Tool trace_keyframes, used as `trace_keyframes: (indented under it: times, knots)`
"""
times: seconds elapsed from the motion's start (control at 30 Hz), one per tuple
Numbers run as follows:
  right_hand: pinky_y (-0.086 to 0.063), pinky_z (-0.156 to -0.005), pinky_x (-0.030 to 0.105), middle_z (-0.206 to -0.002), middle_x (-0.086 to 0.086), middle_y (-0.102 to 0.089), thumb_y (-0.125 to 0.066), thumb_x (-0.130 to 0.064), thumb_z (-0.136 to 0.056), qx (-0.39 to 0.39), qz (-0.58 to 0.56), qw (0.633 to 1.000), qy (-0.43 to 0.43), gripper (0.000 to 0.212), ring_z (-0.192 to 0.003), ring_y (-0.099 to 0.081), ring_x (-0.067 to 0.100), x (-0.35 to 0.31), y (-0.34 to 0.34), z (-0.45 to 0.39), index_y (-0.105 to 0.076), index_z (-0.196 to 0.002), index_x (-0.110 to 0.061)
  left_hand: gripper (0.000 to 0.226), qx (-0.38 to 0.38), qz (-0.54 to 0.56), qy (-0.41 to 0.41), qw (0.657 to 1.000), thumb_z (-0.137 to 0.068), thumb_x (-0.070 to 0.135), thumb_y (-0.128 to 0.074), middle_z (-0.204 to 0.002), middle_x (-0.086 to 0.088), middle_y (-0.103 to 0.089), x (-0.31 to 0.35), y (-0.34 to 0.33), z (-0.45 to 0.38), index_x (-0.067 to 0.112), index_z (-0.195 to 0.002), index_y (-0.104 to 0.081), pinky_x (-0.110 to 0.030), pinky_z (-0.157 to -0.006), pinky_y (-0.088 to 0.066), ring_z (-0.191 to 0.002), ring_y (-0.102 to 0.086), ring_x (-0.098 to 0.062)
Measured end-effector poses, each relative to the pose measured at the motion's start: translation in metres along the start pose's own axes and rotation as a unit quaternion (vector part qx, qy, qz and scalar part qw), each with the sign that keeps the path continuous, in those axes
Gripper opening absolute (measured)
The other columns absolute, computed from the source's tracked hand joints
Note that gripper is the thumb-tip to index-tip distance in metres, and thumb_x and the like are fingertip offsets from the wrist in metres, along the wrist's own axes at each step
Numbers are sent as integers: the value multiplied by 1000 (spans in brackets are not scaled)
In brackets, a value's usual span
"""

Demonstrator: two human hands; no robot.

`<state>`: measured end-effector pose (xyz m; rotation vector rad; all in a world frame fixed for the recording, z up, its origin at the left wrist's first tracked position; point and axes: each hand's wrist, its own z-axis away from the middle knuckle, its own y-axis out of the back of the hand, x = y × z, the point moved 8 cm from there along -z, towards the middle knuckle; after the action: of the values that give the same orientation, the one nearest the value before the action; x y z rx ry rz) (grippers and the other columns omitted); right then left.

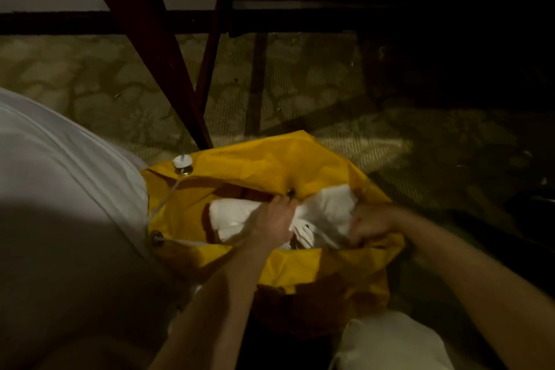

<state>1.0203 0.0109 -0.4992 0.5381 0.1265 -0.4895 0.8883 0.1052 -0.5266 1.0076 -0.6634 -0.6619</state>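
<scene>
The white linen point(327, 204) sits in the open mouth of the yellow laundry bag point(270, 168), its long axis running left to right between the 2 hands. The left hand point(274, 224) lies over the bundle's middle, fingers curled into the cloth just beside a brass grommet point(289, 192). The right hand point(374, 224) is clenched on the bundle's right end (motion blur softens the detail). The bag's depth lies directly below both fists, so the next push likely goes straight down.
</scene>
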Motion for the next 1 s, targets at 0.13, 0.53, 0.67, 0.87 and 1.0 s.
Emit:
trace_keyframes:
  times: [0.13,0.53,0.67,0.87,1.0]
  knots:
    - [-45,-84,30,-119,10,-61,-65,-19,-86,287,-113,951,23,30,-110,-57,27,2,59,0,-62,-114,-10,97,-45,-46,14,998,-82,39,-69,-157,-2,-14,-3,-19,14,23,-153,-4,-58,-113,-13,-144,-13,-25]
    - [-3,-114,58,-159,7,-16,-18,-33,-104,179,167,968,-55,48,-147,0,33,-42,21,-79,-24,-151,-25,41,-263,118,48,956,-98,33,-44,-133,-15,-54,-14,-65,67,11,-132,-51,-45,-105,-36,-119,-51,-33]
    - [-21,-109,66,-145,19,-41,-12,-44,-104,247,181,950,-56,59,-142,-15,35,-53,29,-76,-47,-140,-13,42,-328,47,68,941,-103,23,-31,-143,-14,-45,-18,-88,77,6,-141,-42,-52,-117,-8,-133,-38,-29]
    - [-10,-114,61,-152,7,-28,-44,-30,-98,147,230,962,11,56,-139,-26,30,-99,39,-49,-24,-149,-17,43,-312,110,119,936,-100,28,-46,-141,-10,-49,-13,-42,72,10,-139,-46,-38,-98,-38,-126,-48,-30]
    - [-9,-114,61,-153,5,-28,-44,-44,-97,166,258,951,35,60,-141,-24,30,-120,58,-23,-23,-150,-23,45,-216,159,119,956,-95,35,-52,-137,-9,-52,-38,8,62,18,-137,-49,-36,-98,-44,-120,-53,-30]
